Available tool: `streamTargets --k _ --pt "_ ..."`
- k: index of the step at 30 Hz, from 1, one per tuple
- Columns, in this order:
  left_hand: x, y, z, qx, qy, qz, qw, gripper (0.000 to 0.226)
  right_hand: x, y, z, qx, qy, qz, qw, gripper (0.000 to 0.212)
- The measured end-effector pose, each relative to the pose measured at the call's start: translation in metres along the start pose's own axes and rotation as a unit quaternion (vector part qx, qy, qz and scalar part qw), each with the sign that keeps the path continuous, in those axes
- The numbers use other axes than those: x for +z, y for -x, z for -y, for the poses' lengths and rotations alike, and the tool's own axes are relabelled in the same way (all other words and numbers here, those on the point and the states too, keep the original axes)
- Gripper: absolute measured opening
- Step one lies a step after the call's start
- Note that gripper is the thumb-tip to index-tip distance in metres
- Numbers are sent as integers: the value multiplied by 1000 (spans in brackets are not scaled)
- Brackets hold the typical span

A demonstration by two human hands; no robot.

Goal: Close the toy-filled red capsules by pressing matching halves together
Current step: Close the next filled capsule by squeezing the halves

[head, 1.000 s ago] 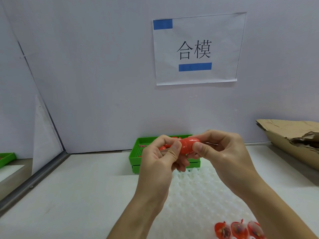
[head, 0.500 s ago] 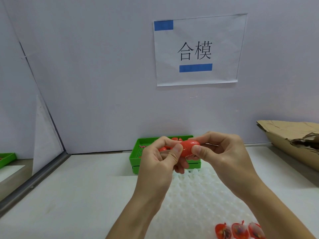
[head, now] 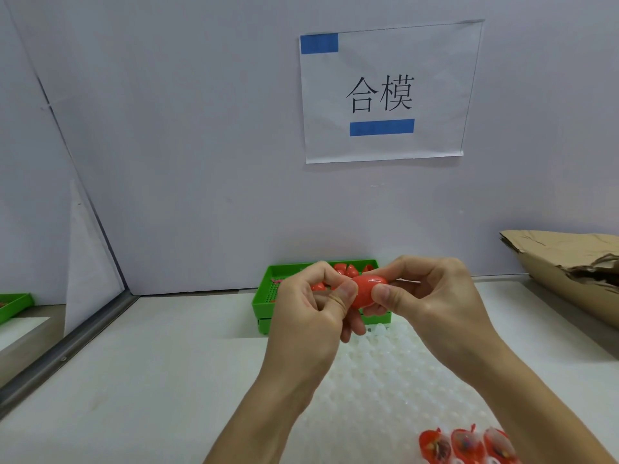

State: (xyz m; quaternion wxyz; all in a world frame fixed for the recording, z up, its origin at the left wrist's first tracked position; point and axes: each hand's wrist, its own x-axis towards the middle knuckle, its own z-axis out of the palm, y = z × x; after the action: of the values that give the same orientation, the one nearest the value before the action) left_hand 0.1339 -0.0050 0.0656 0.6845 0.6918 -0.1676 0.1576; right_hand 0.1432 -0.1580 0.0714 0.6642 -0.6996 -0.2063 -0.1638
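We find little changed since the earlier frame: left hand (head: pixel 311 316) and right hand (head: pixel 432 299) still pinch one red capsule (head: pixel 368 289) above the white tray (head: pixel 395 390). Behind it, the green bin (head: pixel 264 306) holds red halves (head: pixel 350 270); three open filled capsules (head: pixel 467 445) sit at the tray's near edge.

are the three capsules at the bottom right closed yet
Open: the three capsules sit in the white tray with toys showing inside, no top halves on.

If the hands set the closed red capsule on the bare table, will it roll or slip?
The red capsule looks egg-shaped and glossy, so it would probably roll and may slip from the fingertips. Both thumbs lift it easily, so it seems light.
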Motion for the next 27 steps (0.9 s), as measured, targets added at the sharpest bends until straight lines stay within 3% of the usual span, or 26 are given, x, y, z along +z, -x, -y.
streamTargets --k 15,20,24,27 --pt "3 1 -3 35 -110 27 993 21 -7 -3 1 55 -6 18 998 2" --pt "1 1 -1 22 -122 50 991 11 -12 -5 -2 71 -7 26 997 15" --pt "-4 -1 1 51 -201 24 978 21 -11 -4 -6 78 -22 26 996 35" --pt "-6 -1 -2 49 -207 19 977 28 -10 -5 -8 83 -43 23 995 35"
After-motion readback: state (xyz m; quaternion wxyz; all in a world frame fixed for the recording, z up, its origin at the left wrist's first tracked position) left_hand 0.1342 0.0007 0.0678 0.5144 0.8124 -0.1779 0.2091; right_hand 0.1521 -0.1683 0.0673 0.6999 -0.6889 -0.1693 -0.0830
